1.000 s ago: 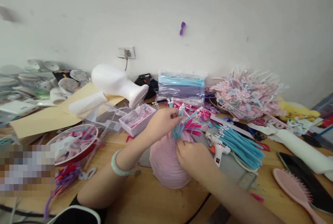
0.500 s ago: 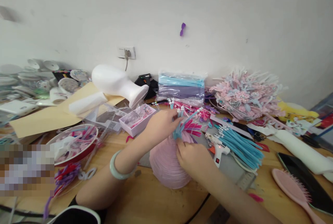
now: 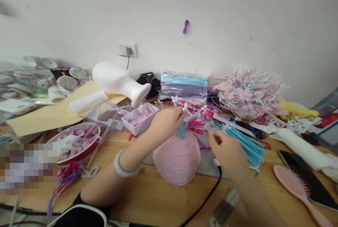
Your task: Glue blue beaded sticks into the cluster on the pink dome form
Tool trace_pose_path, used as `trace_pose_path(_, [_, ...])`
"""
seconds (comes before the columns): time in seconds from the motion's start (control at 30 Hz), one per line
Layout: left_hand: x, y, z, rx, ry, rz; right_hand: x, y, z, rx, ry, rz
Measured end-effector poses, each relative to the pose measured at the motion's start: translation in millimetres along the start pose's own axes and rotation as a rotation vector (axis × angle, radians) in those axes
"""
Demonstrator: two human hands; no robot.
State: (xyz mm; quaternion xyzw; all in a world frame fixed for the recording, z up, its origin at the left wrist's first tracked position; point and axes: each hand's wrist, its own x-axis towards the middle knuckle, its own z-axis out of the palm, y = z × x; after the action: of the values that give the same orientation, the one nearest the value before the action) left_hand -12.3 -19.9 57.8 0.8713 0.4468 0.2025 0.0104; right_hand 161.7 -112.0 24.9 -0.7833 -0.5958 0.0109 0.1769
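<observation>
My left hand [image 3: 167, 123] is closed on a small bunch of blue stems with pearl tips [image 3: 185, 123], holding it upright on top of a pink pleated paper lantern [image 3: 177, 159]. A pale green bangle [image 3: 120, 165] sits on that wrist. My right hand [image 3: 228, 151] is to the right of the lantern, fingers curled over a white glue gun [image 3: 216, 162] of which only the base shows. Its black cord [image 3: 204, 202] trails toward me. Just beyond this hand lies a pile of blue pearl-tipped stems [image 3: 246, 144].
On the wooden table: a red-rimmed bowl of pink pieces [image 3: 76, 140], a pink box [image 3: 139, 116], a white foam head [image 3: 118, 81], plastic packs [image 3: 185, 88], a pink flower headdress [image 3: 248, 95], a pink hairbrush [image 3: 298, 191], a black tablet [image 3: 306, 177], a ruler [image 3: 224, 211].
My right hand has left the base of the blue bunch and moved right onto the glue gun, now covered by it. My left hand still holds the bunch on the lantern.
</observation>
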Motion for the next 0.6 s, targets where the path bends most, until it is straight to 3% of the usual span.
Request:
trace_pose_path(0.13, [0.8,-2.8,0.1,0.016,0.027,0.012,3.8,50.1,8.6,-0.196,-0.368,0.3])
trace_pose_path(0.27, [1.8,-5.3,1.7,0.017,0.05,0.026,3.6,64.4,27.2,-0.16,-0.517,0.275])
trace_pose_path(0.47, [5.0,-7.5,5.8,0.013,0.038,0.048,4.5,64.0,41.0,-0.175,-0.485,0.271])
trace_pose_path(0.6, [6.8,-7.3,9.1,-0.019,0.042,0.054,-1.3,54.8,33.9,-0.231,-0.366,0.223])
